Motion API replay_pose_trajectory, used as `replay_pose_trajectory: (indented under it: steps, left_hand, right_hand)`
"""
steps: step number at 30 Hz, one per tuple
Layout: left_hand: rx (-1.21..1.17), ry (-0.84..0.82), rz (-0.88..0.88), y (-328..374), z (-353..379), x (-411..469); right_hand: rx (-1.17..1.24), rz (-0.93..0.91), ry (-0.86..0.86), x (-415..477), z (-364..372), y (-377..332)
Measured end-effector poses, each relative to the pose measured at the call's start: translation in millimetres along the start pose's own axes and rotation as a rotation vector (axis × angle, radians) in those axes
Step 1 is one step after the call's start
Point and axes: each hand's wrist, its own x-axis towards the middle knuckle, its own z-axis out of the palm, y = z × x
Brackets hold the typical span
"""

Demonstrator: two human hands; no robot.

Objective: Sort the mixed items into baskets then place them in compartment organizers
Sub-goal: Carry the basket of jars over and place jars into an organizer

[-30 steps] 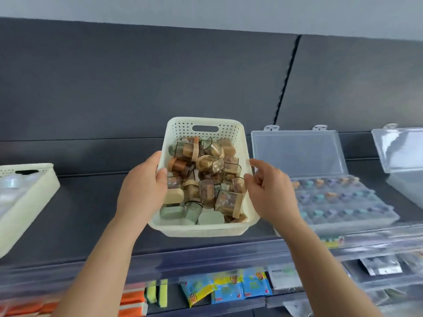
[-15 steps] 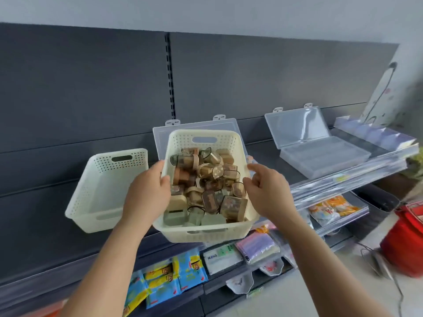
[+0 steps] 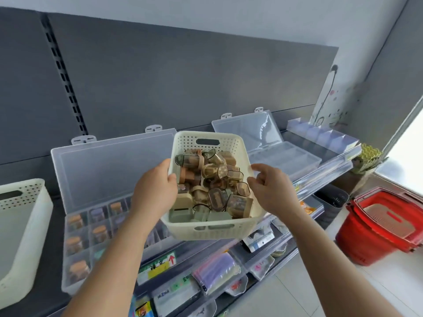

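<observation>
We can't see the side rims of the cream perforated plastic basket [image 3: 212, 229] under our hands, and the small brown and green lidded tubs [image 3: 215, 186] inside blur together. Our left hand [image 3: 155, 191] and right hand [image 3: 272, 191] each grip a rim, holding it in front of the clear open-lidded compartment organizer [image 3: 109, 168].

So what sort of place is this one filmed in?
Most likely a small shop, or a mock-up of one: grey slotted retail shelving, packaged goods on its lower tiers, and stacked red shopping baskets beside it.
</observation>
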Motion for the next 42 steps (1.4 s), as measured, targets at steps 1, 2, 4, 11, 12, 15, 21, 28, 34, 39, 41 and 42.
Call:
replay_pose_trajectory:
  steps: [1, 2, 4, 11, 12, 15, 21, 28, 34, 39, 41, 42]
  left_hand:
    - [0.004, -0.007, -0.012, 4.3, 8.6, 9.7]
    - [0.007, -0.014, -0.023, 8.2, 16.8, 19.3]
    - [0.011, -0.022, -0.043, 14.9, 31.2, 38.0]
    - [0.024, -0.015, -0.103, 25.0, 67.5, 79.9]
    - [0.032, -0.012, -0.114, 25.6, 70.5, 81.8]
    - [0.074, 0.011, -0.157, 30.1, 78.0, 85.1]
    - [0.152, 0.098, -0.278, 45.2, 97.2, 81.2]
    - [0.233, 0.183, -0.432, 72.5, 123.0, 67.3]
    - [0.279, 0.193, -0.507, 85.7, 134.8, 61.4]
    - [0.267, 0.182, -0.516, 87.9, 140.8, 69.4]
    - [0.284, 0.17, -0.516, 83.4, 145.7, 71.8]
    - [0.282, 0.162, -0.52, 81.3, 148.5, 72.5]
  right_hand:
    - [0.004, 0.002, -0.01, 12.3, -0.5, 7.5]
    - [0.009, 0.004, -0.02, 24.6, -0.8, 14.3]
    - [0.016, 0.005, -0.034, 48.9, -0.1, 26.7]
    - [0.044, -0.023, -0.109, 110.6, 13.0, 61.2]
    - [0.055, -0.031, -0.124, 116.9, 15.5, 65.0]
    - [0.09, -0.072, -0.17, 135.7, 23.0, 76.5]
    - [0.157, -0.209, -0.274, 168.8, 33.5, 102.5]
    - [0.204, -0.328, -0.402, 191.1, 34.7, 133.6]
    - [0.21, -0.354, -0.452, 198.7, 40.7, 145.4]
    - [0.199, -0.342, -0.47, 203.8, 41.8, 150.8]
    - [0.198, -0.336, -0.468, 206.4, 41.4, 152.2]
    - [0.196, -0.33, -0.464, 208.1, 41.6, 152.7]
